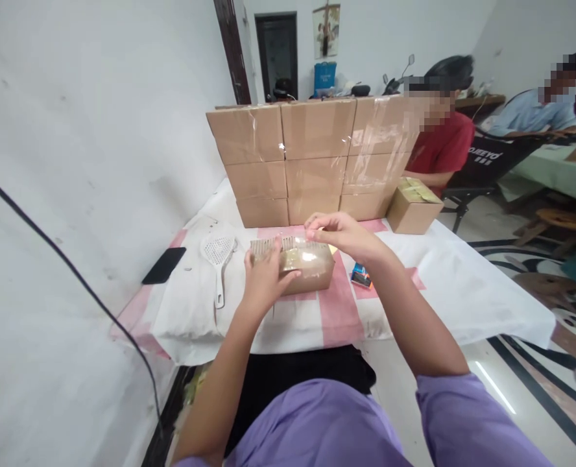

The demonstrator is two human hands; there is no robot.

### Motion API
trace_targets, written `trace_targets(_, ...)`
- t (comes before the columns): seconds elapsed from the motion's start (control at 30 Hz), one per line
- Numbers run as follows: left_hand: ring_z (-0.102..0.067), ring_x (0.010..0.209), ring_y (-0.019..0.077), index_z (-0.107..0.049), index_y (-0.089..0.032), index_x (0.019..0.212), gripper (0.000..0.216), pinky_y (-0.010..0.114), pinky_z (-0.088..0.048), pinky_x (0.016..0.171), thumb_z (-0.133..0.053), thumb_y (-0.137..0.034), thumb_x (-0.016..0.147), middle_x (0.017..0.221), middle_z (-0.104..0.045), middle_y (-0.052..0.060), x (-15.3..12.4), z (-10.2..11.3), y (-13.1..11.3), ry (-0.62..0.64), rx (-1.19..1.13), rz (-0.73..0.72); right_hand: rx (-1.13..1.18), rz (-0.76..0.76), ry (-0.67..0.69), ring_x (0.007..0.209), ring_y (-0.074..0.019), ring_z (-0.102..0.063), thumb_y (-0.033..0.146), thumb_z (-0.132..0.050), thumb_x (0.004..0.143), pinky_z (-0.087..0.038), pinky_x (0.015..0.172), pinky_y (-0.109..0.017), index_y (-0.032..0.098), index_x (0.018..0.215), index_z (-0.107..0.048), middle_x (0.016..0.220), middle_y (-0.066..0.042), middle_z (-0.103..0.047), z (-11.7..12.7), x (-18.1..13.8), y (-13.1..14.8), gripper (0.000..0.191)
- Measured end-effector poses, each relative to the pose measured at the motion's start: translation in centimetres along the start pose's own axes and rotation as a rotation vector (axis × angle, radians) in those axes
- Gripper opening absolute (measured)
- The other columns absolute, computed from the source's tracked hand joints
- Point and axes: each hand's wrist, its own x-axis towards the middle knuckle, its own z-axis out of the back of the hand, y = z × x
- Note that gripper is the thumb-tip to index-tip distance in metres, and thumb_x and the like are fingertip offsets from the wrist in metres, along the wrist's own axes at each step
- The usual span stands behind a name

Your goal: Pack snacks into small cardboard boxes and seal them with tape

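A small cardboard box (312, 275) with shiny clear tape lies on the cloth in front of me. Along its far top edge runs a row of thin comb-like teeth (288, 242); I cannot tell what it belongs to. My left hand (264, 275) grips the box's left end, thumb on the near side and fingers over the top. Above the far right part of the box, my right hand (339, 232) is closed in a pinch; anything between its fingertips is too small to make out. A small blue packet (360, 275) rests below my right wrist.
Stacked taped cartons (312, 133) form a wall at the table's back. One separate carton (416, 206) stands to their right. On the left lie a white slotted skimmer (218, 256) and a black phone-like slab (164, 265). A person in red (456, 146) sits behind the cartons.
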Motion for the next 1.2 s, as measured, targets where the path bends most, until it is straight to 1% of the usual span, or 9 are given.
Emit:
trace_targets(0.1,-0.055,0.136,0.0324,-0.009,-0.018,0.163,0.086,0.063,-0.009,0.122,-0.057,-0.046,0.097,0.136,-0.067,0.017,-0.7,-0.4,0.1,-0.038,-0.003,-0.002,-0.286,-0.119,0.007,0.081,-0.0171,-0.057,0.036,-0.071,0.085,-0.042,0.076,-0.031,0.018,0.073,-0.073,0.087,-0.003,-0.065,-1.0,3.3,-2.9,0.022)
trace_targets(0.23,-0.052,0.138,0.0331,-0.051,-0.033,0.147,0.052,0.066,-0.01,0.12,-0.06,-0.043,0.096,0.147,-0.06,0.011,-1.3,-0.6,0.3,-0.051,0.103,-0.083,-0.764,-0.274,0.021,0.109,-0.0302,-0.052,0.027,-0.071,0.084,-0.038,0.098,-0.046,0.02,0.078,-0.075,0.103,-0.009,-0.063,-2.9,5.4,-5.8,0.009)
trace_targets(0.3,-0.052,0.136,0.0321,-0.061,-0.035,0.136,0.04,0.066,-0.011,0.119,-0.06,-0.042,0.097,0.148,-0.059,0.009,-1.3,-0.8,0.3,-0.047,0.123,-0.084,-0.884,-0.287,0.001,0.116,-0.0345,-0.048,0.031,-0.072,0.083,-0.036,0.101,-0.052,0.02,0.083,-0.073,0.114,-0.013,-0.058,-3.5,5.5,-6.6,0.012)
trace_targets(0.43,-0.054,0.134,0.0304,-0.061,-0.035,0.136,0.039,0.064,-0.013,0.119,-0.059,-0.041,0.098,0.151,-0.057,0.005,-1.3,-1.1,0.2,-0.065,0.11,-0.079,-0.98,-0.302,-0.276,0.119,-0.0405,-0.044,0.047,-0.088,0.062,-0.036,0.1,-0.058,0.015,0.107,-0.062,0.131,-0.02,-0.048,-3.1,5.7,-7.8,0.061)
trace_targets(0.53,-0.054,0.134,0.0292,-0.061,-0.036,0.137,0.038,0.061,-0.012,0.119,-0.057,-0.042,0.099,0.145,-0.062,0.003,-1.4,-1.5,0.5,-0.09,0.085,-0.096,-0.838,-0.356,-0.378,0.121,-0.0397,-0.047,0.042,-0.088,0.061,-0.037,0.103,-0.056,0.015,0.114,-0.058,0.132,-0.021,-0.05,-1.9,5.7,-8.8,0.066)
trace_targets(0.7,-0.059,0.129,0.0274,-0.064,-0.036,0.133,0.035,0.056,-0.012,0.12,-0.057,-0.043,0.099,0.139,-0.067,0.002,-2.1,-1.8,1.2,-0.17,0.059,-0.161,-0.367,-0.333,-0.194,0.109,-0.0238,-0.062,0.044,-0.064,0.086,-0.049,0.097,-0.037,0.019,0.115,-0.061,0.116,-0.008,-0.067,-0.6,1.2,-10.1,0.039)
trace_targets(0.87,-0.06,0.126,0.0282,-0.064,-0.038,0.132,0.035,0.056,-0.01,0.118,-0.06,-0.043,0.097,0.136,-0.069,0.001,-3.3,-1.2,2.0,-0.154,0.038,-0.247,0.084,-0.174,-0.27,0.134,-0.0245,-0.052,0.061,-0.056,0.091,-0.042,0.112,-0.039,0.028,0.155,-0.028,0.155,-0.011,-0.044,-2.8,-6.4,-11.2,0.078)
trace_targets(1.07,-0.059,0.127,0.0287,-0.063,-0.037,0.133,0.036,0.055,-0.013,0.115,-0.062,-0.04,0.097,0.138,-0.068,0.003,-4.2,-1.0,2.5,-0.158,0.031,-0.27,0.079,-0.043,-0.22,0.158,-0.0321,-0.015,0.081,-0.063,0.077,-0.02,0.126,-0.048,0.026,0.164,0.006,0.173,-0.012,-0.002,-4.9,-10.2,-12.5,0.123)
trace_targets(1.2,-0.06,0.123,0.0278,-0.066,-0.032,0.129,0.031,0.055,-0.018,0.115,-0.06,-0.034,0.098,0.131,-0.072,0.006,-5.1,-2.4,3.0,-0.261,0.016,-0.291,-0.17,-0.065,-0.205,0.159,-0.0333,-0.003,0.06,-0.083,0.069,-0.012,0.128,-0.052,0.026,0.163,0.012,0.173,-0.013,0.004,-5.6,-10.9,-13.4,0.138)
